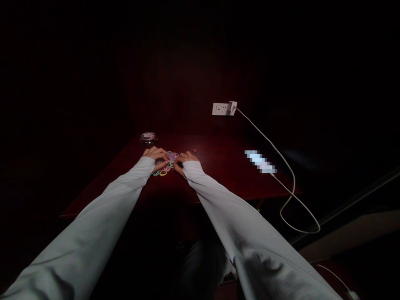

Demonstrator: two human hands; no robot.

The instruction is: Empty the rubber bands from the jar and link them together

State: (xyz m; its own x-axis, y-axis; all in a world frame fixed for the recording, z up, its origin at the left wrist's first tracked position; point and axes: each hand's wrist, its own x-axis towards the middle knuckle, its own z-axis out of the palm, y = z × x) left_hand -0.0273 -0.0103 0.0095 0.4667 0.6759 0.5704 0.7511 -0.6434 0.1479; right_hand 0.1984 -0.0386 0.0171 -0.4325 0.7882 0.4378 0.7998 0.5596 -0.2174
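A small pile of coloured hair ties (168,162) lies on the dark red table (218,175). My left hand (156,157) rests at the pile's left side, fingers curled onto the ties. My right hand (184,160) sits at the pile's right side, fingers bent down among them. Both arms wear long pale sleeves. What each hand grips is too small and dim to name. A single pink tie (194,150) lies apart, just right of my right hand.
A small clear jar with a lid (148,138) stands behind my left hand. A phone (260,161) lies at the table's right, its white cable (290,183) running to a charger in a wall socket (224,108). The room is dark.
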